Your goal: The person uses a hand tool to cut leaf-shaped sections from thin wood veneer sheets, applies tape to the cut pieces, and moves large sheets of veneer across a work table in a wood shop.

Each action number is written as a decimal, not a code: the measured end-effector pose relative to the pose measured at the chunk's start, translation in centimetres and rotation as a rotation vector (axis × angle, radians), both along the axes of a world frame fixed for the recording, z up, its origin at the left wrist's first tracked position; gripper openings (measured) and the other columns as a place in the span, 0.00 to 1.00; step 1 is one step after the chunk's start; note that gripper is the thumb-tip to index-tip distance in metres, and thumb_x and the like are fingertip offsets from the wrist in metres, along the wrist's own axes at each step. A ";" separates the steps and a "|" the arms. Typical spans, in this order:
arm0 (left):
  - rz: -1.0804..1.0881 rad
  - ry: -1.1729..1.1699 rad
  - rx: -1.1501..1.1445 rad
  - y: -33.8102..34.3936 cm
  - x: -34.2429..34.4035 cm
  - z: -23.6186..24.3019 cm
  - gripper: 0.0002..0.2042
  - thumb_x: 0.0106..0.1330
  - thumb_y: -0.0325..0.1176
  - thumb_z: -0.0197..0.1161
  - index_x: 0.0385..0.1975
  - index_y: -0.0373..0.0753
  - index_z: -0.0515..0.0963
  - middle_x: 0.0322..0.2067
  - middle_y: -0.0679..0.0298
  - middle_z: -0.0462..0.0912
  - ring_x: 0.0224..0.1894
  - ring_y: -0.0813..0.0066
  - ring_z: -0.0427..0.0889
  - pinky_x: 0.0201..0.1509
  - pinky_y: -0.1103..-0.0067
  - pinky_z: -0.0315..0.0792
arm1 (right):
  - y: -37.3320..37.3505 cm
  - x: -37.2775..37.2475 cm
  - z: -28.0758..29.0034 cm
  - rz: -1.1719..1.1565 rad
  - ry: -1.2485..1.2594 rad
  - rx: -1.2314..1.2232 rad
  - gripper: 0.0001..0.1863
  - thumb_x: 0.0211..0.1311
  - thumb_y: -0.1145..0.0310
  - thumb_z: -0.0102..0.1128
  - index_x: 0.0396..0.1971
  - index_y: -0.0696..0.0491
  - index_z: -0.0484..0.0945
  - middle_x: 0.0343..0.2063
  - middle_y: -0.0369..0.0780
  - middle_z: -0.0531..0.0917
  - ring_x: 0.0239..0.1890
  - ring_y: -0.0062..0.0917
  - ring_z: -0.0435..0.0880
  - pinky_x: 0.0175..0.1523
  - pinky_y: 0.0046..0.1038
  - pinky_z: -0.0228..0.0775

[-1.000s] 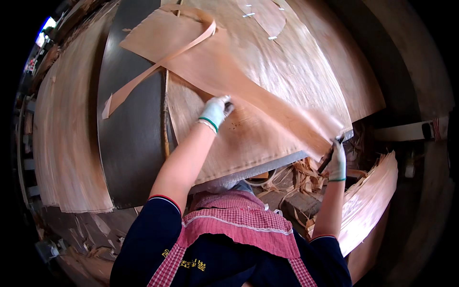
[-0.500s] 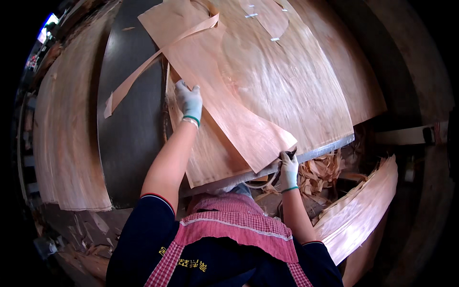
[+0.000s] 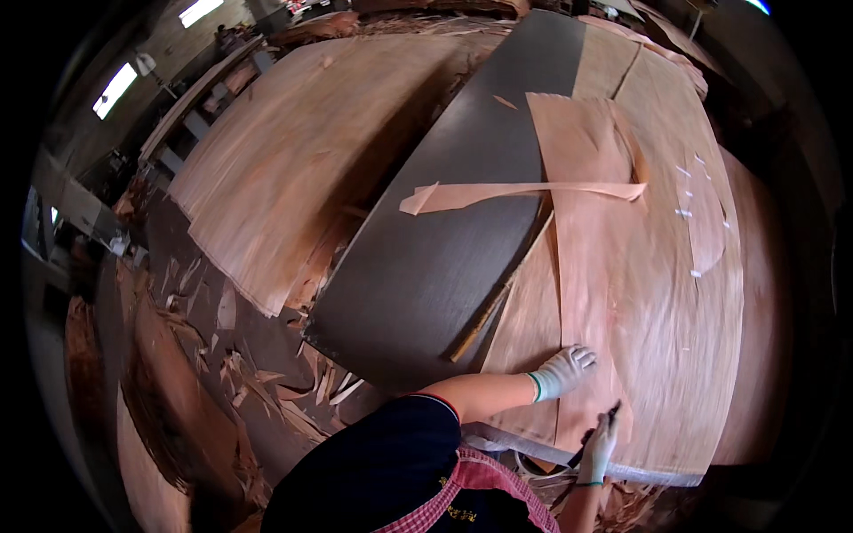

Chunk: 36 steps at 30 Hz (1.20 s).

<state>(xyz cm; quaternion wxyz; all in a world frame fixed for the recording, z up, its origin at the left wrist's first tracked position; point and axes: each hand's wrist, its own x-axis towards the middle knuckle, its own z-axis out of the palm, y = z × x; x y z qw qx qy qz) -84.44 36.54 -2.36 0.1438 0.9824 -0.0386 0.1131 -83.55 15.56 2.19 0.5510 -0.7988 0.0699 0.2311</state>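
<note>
My left hand (image 3: 565, 373), in a white glove with a teal cuff, lies on the pinkish veneer piece (image 3: 582, 266), fingers apart and slightly bent. Close to that piece's near end, my right hand (image 3: 601, 451), gloved the same way, is closed round a dark, slim knife-like tool (image 3: 613, 412) with its tip over the veneer. The pinkish piece rests on a larger pale veneer sheet (image 3: 675, 355). Across its far part lies a narrow veneer strip (image 3: 515, 194), curled at one end. White tape bits hold a patch (image 3: 702, 222) on the pale sheet.
A dark flat board (image 3: 444, 240) lies left of the sheets, with a thin wooden stick (image 3: 489, 320) along its right side. Farther left stands a wide veneer stack (image 3: 302, 160). Veneer scraps (image 3: 258, 373) litter the floor. More veneer (image 3: 169, 373) leans at lower left.
My view has swung left, so the bench appears turned. My left hand has gone from the pinkish veneer's left edge onto its surface. My right hand still holds the dark tool near the end.
</note>
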 end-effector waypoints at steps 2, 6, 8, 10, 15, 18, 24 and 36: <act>-0.030 0.107 0.003 1.0 0.8 0.6 0.22 0.63 0.33 0.49 0.57 0.38 0.71 0.60 0.58 0.70 0.62 0.63 0.69 0.68 0.68 0.60 | 1.0 0.0 -1.0 0.169 0.078 -0.010 0.12 0.70 0.61 0.49 0.40 0.53 0.74 0.23 0.36 0.72 0.13 0.16 0.66 0.18 0.20 0.59; 0.146 -0.160 0.010 5.4 4.6 1.2 0.20 0.61 0.31 0.50 0.55 0.40 0.73 0.60 0.57 0.71 0.64 0.63 0.69 0.67 0.67 0.61 | -2.1 0.6 -4.4 0.404 -0.662 -0.646 0.13 0.68 0.64 0.49 0.39 0.61 0.71 0.38 0.53 0.74 0.28 0.43 0.78 0.33 0.40 0.73; 0.140 -0.070 -0.340 8.8 6.5 -0.4 0.18 0.66 0.31 0.47 0.54 0.38 0.74 0.59 0.55 0.73 0.63 0.61 0.70 0.71 0.70 0.58 | -0.4 0.4 -1.1 0.351 -0.576 -0.519 0.22 0.63 0.63 0.56 0.55 0.54 0.72 0.39 0.52 0.80 0.38 0.49 0.81 0.40 0.44 0.73; -0.018 0.149 -0.261 9.7 6.7 -0.4 0.18 0.70 0.33 0.44 0.56 0.37 0.72 0.60 0.54 0.72 0.63 0.61 0.69 0.69 0.70 0.61 | 2.9 1.2 1.9 0.551 -0.468 -0.878 0.26 0.58 0.59 0.61 0.57 0.51 0.72 0.37 0.49 0.84 0.36 0.45 0.84 0.37 0.42 0.76; 0.069 -0.081 -0.175 9.7 6.6 -1.4 0.25 0.62 0.24 0.50 0.62 0.40 0.67 0.56 0.54 0.75 0.58 0.57 0.74 0.64 0.68 0.67 | 12.7 3.5 1.2 0.704 -0.380 -0.931 0.14 0.60 0.63 0.54 0.40 0.57 0.70 0.27 0.49 0.85 0.29 0.45 0.86 0.35 0.44 0.77; 0.150 -0.063 -0.204 8.7 7.2 -1.1 0.27 0.63 0.25 0.49 0.65 0.48 0.64 0.57 0.57 0.75 0.58 0.60 0.74 0.63 0.70 0.68 | 18.4 6.6 1.7 0.514 -0.230 -0.841 0.14 0.64 0.66 0.46 0.43 0.60 0.71 0.34 0.55 0.84 0.40 0.48 0.85 0.45 0.45 0.76; 0.043 -0.005 -0.045 9.3 6.4 -0.3 0.22 0.65 0.41 0.56 0.60 0.46 0.71 0.63 0.61 0.69 0.64 0.64 0.67 0.67 0.70 0.62 | 15.6 3.3 -1.4 0.585 -0.374 -0.785 0.10 0.65 0.65 0.47 0.37 0.57 0.71 0.29 0.52 0.84 0.32 0.46 0.86 0.36 0.42 0.78; 0.003 0.062 -0.108 9.5 6.2 0.4 0.31 0.60 0.49 0.63 0.62 0.45 0.69 0.64 0.58 0.68 0.66 0.60 0.64 0.69 0.67 0.58 | -5.0 5.2 1.8 0.762 -0.314 -0.779 0.15 0.66 0.55 0.55 0.45 0.48 0.71 0.26 0.46 0.82 0.29 0.47 0.83 0.31 0.44 0.72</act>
